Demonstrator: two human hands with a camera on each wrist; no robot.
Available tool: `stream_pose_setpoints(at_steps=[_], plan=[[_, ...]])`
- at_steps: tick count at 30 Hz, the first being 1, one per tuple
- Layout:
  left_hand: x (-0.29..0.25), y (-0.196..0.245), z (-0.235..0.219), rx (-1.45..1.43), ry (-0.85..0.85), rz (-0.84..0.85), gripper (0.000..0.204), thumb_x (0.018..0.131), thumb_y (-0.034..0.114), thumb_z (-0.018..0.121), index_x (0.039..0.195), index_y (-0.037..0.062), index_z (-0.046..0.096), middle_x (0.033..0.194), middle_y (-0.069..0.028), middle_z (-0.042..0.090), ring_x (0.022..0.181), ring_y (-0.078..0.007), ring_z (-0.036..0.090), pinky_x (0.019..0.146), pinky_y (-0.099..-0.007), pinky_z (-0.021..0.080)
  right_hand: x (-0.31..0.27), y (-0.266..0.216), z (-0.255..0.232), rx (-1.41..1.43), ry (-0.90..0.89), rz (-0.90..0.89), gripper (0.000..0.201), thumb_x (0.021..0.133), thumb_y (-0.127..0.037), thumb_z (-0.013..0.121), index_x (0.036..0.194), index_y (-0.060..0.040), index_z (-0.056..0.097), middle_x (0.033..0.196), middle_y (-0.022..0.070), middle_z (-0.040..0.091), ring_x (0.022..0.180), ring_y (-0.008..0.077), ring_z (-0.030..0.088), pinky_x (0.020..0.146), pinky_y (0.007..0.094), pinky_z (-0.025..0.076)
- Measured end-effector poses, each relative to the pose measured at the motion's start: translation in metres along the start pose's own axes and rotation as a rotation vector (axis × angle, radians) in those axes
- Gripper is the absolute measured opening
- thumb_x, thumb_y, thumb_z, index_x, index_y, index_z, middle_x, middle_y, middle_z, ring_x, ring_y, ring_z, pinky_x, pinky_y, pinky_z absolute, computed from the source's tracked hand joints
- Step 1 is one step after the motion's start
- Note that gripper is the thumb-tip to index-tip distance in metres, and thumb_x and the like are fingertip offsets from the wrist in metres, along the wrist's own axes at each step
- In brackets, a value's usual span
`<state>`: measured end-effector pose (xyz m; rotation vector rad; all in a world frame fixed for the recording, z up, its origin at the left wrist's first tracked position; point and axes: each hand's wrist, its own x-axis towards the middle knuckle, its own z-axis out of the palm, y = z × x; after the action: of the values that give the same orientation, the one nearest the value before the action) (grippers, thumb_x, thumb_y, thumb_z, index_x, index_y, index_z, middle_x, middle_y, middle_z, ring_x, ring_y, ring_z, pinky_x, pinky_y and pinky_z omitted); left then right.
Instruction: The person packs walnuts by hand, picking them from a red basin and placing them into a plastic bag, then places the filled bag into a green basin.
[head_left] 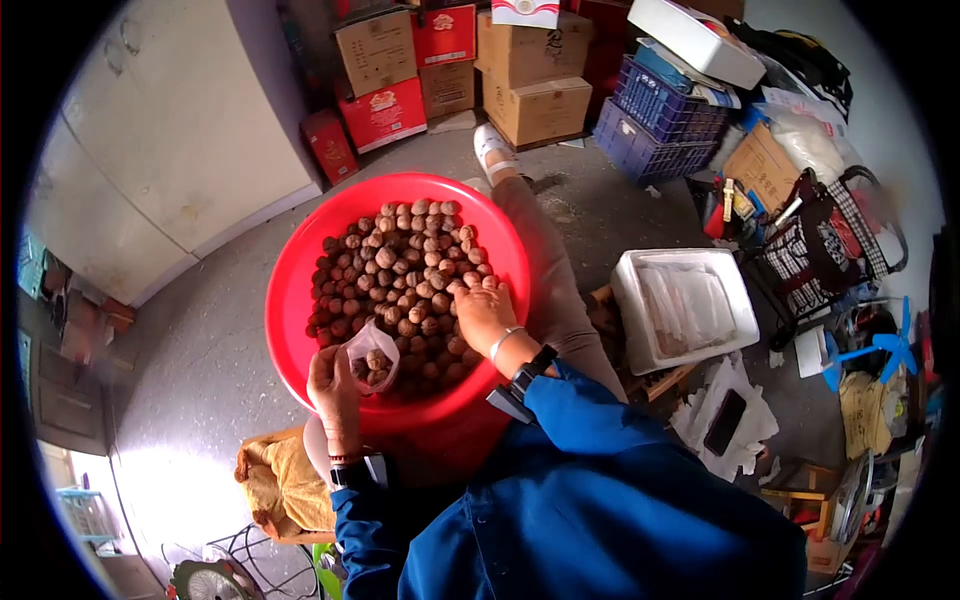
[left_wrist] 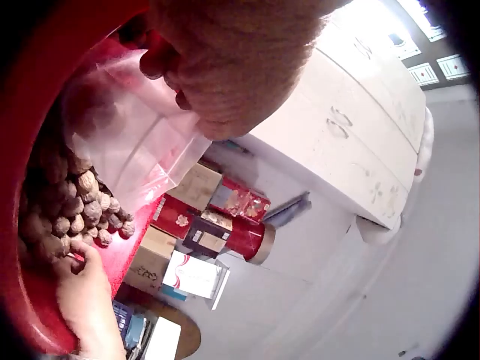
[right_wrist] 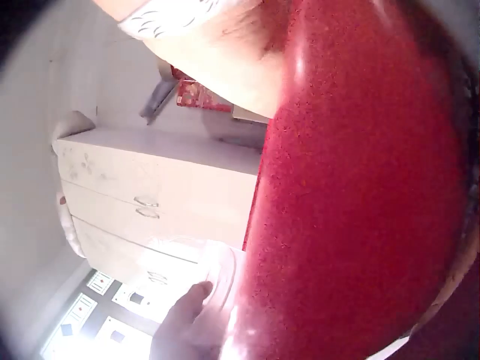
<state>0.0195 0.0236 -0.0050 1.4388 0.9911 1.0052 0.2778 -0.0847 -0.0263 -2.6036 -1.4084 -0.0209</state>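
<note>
A wide red basin (head_left: pixel 290 230) stands before the person, filled with brown walnuts (head_left: pixel 385 257). At its near left rim the left hand (head_left: pixel 335 392) pinches the edge of a clear plastic bag (head_left: pixel 384 345), which holds some walnuts. In the left wrist view the left hand (left_wrist: pixel 232 67) grips the bag (left_wrist: pixel 127 127) by its edge. The right hand (head_left: pixel 485 318) lies on the walnuts at the basin's right side; its fingertips are partly among them, so its grasp is unclear. The right wrist view is mostly filled by the basin's outer wall (right_wrist: pixel 360 187).
Right of the person's leg is a white foam box (head_left: pixel 625 300), with a phone (head_left: pixel 725 422) on a white sheet below it. Cardboard boxes (head_left: pixel 540 110) and blue crates (head_left: pixel 655 150) stand at the back. A cabinet (head_left: pixel 170 110) is at the left, a yellow cloth (head_left: pixel 290 485) below the basin.
</note>
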Motion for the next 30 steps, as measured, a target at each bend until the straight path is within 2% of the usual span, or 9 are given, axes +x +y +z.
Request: stream_pose_setpoints(at_steps=[4, 10, 13, 16, 21, 22, 23, 24, 30], plan=[[0.005, -0.011, 0.002, 0.055, 0.024, 0.043, 0.01, 0.1, 0.011, 0.066, 0.102, 0.0014, 0.068, 0.086, 0.0013, 0.065, 0.07, -0.0039, 0.055, 0.059, -0.0201, 0.046, -0.003, -0.001, -0.003, -0.052, 0.002, 0.001, 0.032, 0.099, -0.016, 0.046, 0.124, -0.0139, 0.065, 0.139, 0.0134, 0.06, 0.122, 0.0331, 0.057, 0.096, 0.0469, 0.044], [0.003, -0.006, 0.004, 0.142, 0.01, 0.088, 0.01, 0.099, 0.011, 0.068, 0.102, 0.0014, 0.069, 0.081, 0.0024, 0.064, 0.07, -0.0035, 0.055, 0.062, -0.02, 0.047, -0.009, -0.005, -0.016, -0.092, 0.093, -0.008, 0.027, 0.097, -0.016, 0.048, 0.118, -0.0121, 0.066, 0.125, 0.0143, 0.065, 0.116, 0.0345, 0.06, 0.095, 0.0468, 0.045], [0.006, -0.015, 0.003, 0.073, -0.003, 0.062, 0.011, 0.099, 0.01, 0.068, 0.104, 0.0009, 0.069, 0.082, 0.0024, 0.065, 0.07, -0.0034, 0.055, 0.062, -0.0201, 0.047, -0.011, 0.0, -0.023, -0.065, 0.088, -0.113, 0.02, 0.092, -0.015, 0.055, 0.106, -0.0091, 0.067, 0.113, 0.0148, 0.065, 0.106, 0.0343, 0.063, 0.087, 0.0461, 0.051], [0.005, -0.014, 0.004, 0.134, -0.013, 0.051, 0.014, 0.099, 0.009, 0.067, 0.109, 0.0013, 0.072, 0.085, 0.0019, 0.067, 0.073, -0.0041, 0.057, 0.064, -0.0202, 0.048, -0.012, 0.005, -0.005, 0.263, 0.245, -0.388, 0.011, 0.085, -0.012, 0.059, 0.089, -0.0039, 0.066, 0.095, 0.0207, 0.064, 0.077, 0.0398, 0.069, 0.067, 0.0516, 0.057], [0.004, -0.018, 0.004, 0.188, -0.014, 0.097, 0.014, 0.096, 0.01, 0.069, 0.108, 0.0051, 0.075, 0.078, 0.0029, 0.066, 0.066, -0.0032, 0.054, 0.058, -0.0214, 0.045, -0.011, 0.007, 0.003, 0.116, -0.065, -0.41, 0.02, 0.086, -0.009, 0.058, 0.089, -0.0005, 0.076, 0.105, 0.0247, 0.069, 0.088, 0.0414, 0.073, 0.076, 0.0495, 0.06], [0.0, -0.007, 0.005, 0.193, -0.026, 0.046, 0.014, 0.095, 0.011, 0.07, 0.107, 0.0054, 0.076, 0.075, 0.0035, 0.065, 0.064, -0.0031, 0.054, 0.057, -0.0215, 0.045, -0.011, 0.004, -0.002, 0.131, -0.159, -0.346, 0.016, 0.084, -0.007, 0.058, 0.089, -0.0006, 0.071, 0.105, 0.0211, 0.067, 0.102, 0.0392, 0.067, 0.086, 0.0475, 0.057], [0.005, -0.017, 0.003, 0.199, -0.025, 0.062, 0.014, 0.094, 0.012, 0.072, 0.106, 0.0055, 0.076, 0.07, 0.0046, 0.063, 0.062, -0.0032, 0.053, 0.056, -0.0218, 0.044, -0.012, 0.003, -0.007, 0.115, -0.193, -0.33, 0.016, 0.084, -0.007, 0.058, 0.09, -0.0005, 0.072, 0.106, 0.0211, 0.067, 0.102, 0.0389, 0.067, 0.086, 0.047, 0.057], [0.008, -0.019, 0.003, 0.204, -0.062, 0.133, 0.014, 0.097, 0.011, 0.068, 0.108, 0.0015, 0.072, 0.076, -0.0028, 0.067, 0.05, -0.0112, 0.06, 0.047, -0.0253, 0.046, -0.013, 0.002, -0.012, 0.096, -0.227, -0.309, 0.016, 0.085, -0.006, 0.058, 0.091, -0.0004, 0.072, 0.108, 0.0211, 0.067, 0.103, 0.0386, 0.067, 0.086, 0.0465, 0.057], [0.001, 0.002, 0.008, 0.414, -0.051, 0.099, 0.015, 0.096, 0.015, 0.072, 0.105, 0.003, 0.074, 0.077, -0.0011, 0.069, 0.061, -0.008, 0.059, 0.053, -0.0247, 0.047, -0.014, 0.004, -0.011, 0.052, -0.273, -0.36, 0.017, 0.083, -0.004, 0.061, 0.094, 0.0, 0.072, 0.117, 0.0223, 0.064, 0.105, 0.0378, 0.067, 0.09, 0.0441, 0.057]])
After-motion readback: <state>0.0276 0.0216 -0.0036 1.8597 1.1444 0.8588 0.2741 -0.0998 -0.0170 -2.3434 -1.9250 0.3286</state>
